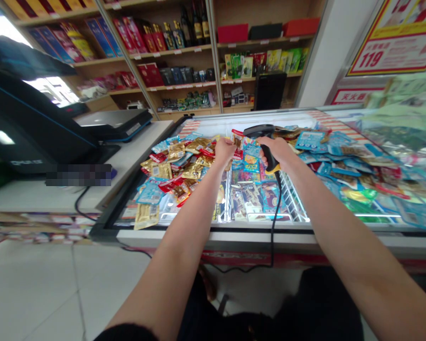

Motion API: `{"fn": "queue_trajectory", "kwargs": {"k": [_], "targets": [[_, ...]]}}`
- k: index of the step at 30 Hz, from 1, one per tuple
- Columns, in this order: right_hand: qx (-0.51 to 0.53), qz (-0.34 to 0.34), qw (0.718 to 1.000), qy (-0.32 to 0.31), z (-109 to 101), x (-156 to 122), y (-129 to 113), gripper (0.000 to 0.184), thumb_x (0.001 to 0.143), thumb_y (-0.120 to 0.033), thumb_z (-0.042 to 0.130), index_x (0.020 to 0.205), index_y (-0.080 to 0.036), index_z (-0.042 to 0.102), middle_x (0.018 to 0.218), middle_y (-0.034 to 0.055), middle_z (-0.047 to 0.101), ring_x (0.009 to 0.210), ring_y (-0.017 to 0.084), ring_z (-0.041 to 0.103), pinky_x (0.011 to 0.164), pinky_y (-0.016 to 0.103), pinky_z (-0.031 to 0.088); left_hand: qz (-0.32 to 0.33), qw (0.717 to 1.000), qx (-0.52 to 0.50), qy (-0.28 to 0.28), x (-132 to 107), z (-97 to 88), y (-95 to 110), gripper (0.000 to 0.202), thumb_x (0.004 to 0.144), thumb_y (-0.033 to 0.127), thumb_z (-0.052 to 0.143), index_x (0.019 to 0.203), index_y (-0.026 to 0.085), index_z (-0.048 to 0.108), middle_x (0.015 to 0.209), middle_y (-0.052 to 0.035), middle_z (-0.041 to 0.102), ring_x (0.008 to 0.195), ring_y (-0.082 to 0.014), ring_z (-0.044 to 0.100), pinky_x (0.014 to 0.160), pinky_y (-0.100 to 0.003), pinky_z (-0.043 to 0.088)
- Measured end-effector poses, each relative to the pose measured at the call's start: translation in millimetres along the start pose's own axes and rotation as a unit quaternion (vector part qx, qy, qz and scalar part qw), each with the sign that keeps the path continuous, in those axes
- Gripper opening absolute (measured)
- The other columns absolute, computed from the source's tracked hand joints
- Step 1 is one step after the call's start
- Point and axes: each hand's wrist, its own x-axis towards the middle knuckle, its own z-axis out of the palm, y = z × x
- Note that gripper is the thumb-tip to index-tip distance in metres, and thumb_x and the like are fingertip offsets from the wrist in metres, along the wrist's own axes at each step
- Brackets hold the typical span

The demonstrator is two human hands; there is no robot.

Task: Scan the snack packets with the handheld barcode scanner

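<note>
My right hand [277,150] is wrapped round the handle of a black and yellow barcode scanner [261,130]. The scanner's head points left, and its cord hangs down over the front of the glass-topped freezer [195,235]. Close to the scanner's head, my left hand [225,150] pinches the edge of a small red snack packet [237,142] and keeps it upright. Below and left of that hand lies a loose pile of gold, red and blue snack packets [177,166]. A second pile, mostly blue packets [341,156], spreads on the glass at right.
At left stands a counter [135,161] with a flat scale [117,122] and a black terminal [31,118]. Behind the freezer are wooden shelves [173,52] of boxes and bottles. Wire baskets [293,199] with packets show under the glass. Cable loops hang near my legs.
</note>
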Motion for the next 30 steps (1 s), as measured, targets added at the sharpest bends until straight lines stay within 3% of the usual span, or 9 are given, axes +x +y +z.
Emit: {"fn": "queue_trajectory", "kwargs": {"k": [11, 15, 18, 22, 26, 28, 30], "targets": [[0.001, -0.004, 1.000, -0.009, -1.1, 1.0, 1.0, 0.027, 0.087, -0.029, 0.060, 0.063, -0.018, 0.051, 0.048, 0.0015, 0.052, 0.035, 0.013, 0.048, 0.031, 0.025, 0.038, -0.008, 1.000, 0.003, -0.005, 1.2, 1.5, -1.4, 0.011, 0.068, 0.016, 0.062, 0.078, 0.019, 0.060, 0.077, -0.0031, 0.066, 0.079, -0.0202, 0.065, 0.075, -0.030, 0.049], [0.001, -0.001, 1.000, -0.006, -0.5, 0.9, 0.7, 0.026, 0.087, -0.028, 0.059, 0.065, -0.018, 0.052, 0.048, 0.0009, 0.053, 0.035, 0.012, 0.047, 0.031, 0.025, 0.038, -0.018, 1.000, 0.002, 0.024, 5.4, -1.3, -1.5, 0.023, 0.070, 0.017, 0.064, 0.093, 0.017, 0.062, 0.091, -0.0053, 0.069, 0.092, -0.0210, 0.065, 0.084, -0.032, 0.048], [-0.004, -0.003, 1.000, 0.012, -0.7, 0.8, 0.1, 0.025, 0.087, -0.027, 0.060, 0.065, -0.018, 0.052, 0.047, 0.0006, 0.053, 0.034, 0.012, 0.047, 0.031, 0.024, 0.038, -0.014, 0.998, 0.010, 0.056, 7.3, -13.5, 0.7, 0.031, 0.073, 0.015, 0.061, 0.104, 0.017, 0.060, 0.096, -0.0056, 0.069, 0.097, -0.0211, 0.065, 0.087, -0.031, 0.047], [0.005, -0.014, 0.999, 0.041, -2.0, 2.6, 0.7, 0.024, 0.086, -0.027, 0.061, 0.065, -0.017, 0.054, 0.047, 0.0002, 0.053, 0.035, 0.012, 0.047, 0.031, 0.024, 0.038, -0.016, 0.993, 0.059, 0.104, 4.9, -45.3, 7.7, 0.036, 0.078, 0.011, 0.056, 0.113, 0.019, 0.059, 0.099, -0.0062, 0.071, 0.102, -0.0237, 0.065, 0.091, -0.035, 0.045], [0.004, -0.018, 0.999, 0.047, -3.1, 4.8, 1.7, 0.024, 0.087, -0.028, 0.061, 0.066, -0.017, 0.054, 0.048, 0.0005, 0.054, 0.035, 0.013, 0.048, 0.031, 0.025, 0.038, -0.039, 0.979, 0.138, 0.146, -1.9, -75.7, 11.5, 0.037, 0.081, 0.018, 0.057, 0.118, 0.021, 0.061, 0.119, -0.0131, 0.067, 0.117, -0.0314, 0.058, 0.100, -0.045, 0.041], [0.001, -0.017, 0.999, 0.049, -3.3, 5.2, 2.1, 0.025, 0.087, -0.029, 0.060, 0.066, -0.018, 0.053, 0.048, 0.0006, 0.054, 0.035, 0.013, 0.047, 0.031, 0.025, 0.038, -0.041, 0.965, 0.199, 0.166, -5.7, -82.1, 9.8, 0.038, 0.080, 0.023, 0.060, 0.118, 0.022, 0.064, 0.132, -0.0168, 0.059, 0.127, -0.0370, 0.049, 0.105, -0.052, 0.035], [-0.002, -0.018, 0.999, 0.049, -3.5, 5.4, 2.6, 0.025, 0.087, -0.029, 0.060, 0.065, -0.018, 0.053, 0.048, 0.0006, 0.053, 0.035, 0.012, 0.047, 0.031, 0.025, 0.038, -0.031, 0.952, 0.265, 0.149, -8.6, -81.9, 6.0, 0.037, 0.078, 0.027, 0.061, 0.114, 0.022, 0.067, 0.136, -0.0183, 0.055, 0.132, -0.0401, 0.043, 0.108, -0.057, 0.030]]}}
